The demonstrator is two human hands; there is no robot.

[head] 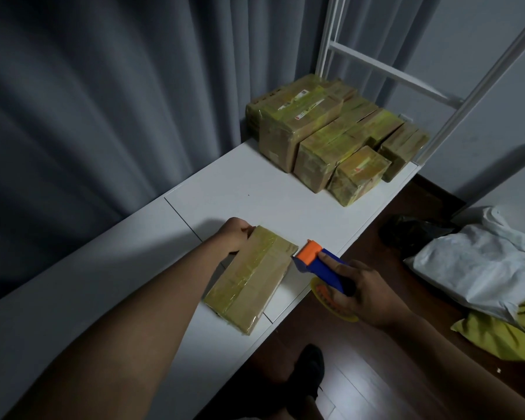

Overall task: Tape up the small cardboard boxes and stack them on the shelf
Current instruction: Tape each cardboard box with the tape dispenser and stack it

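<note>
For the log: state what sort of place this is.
Probably a room in a home used for packing parcels: grey curtains, dark wood floor, a white shelf holding taped boxes, and poly mailer bags on the floor.

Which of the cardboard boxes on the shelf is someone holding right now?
The flat box lying alone at the near edge, gripped at its far end by the left hand. The other taped boxes sit untouched in a cluster at the shelf's far end.
</note>
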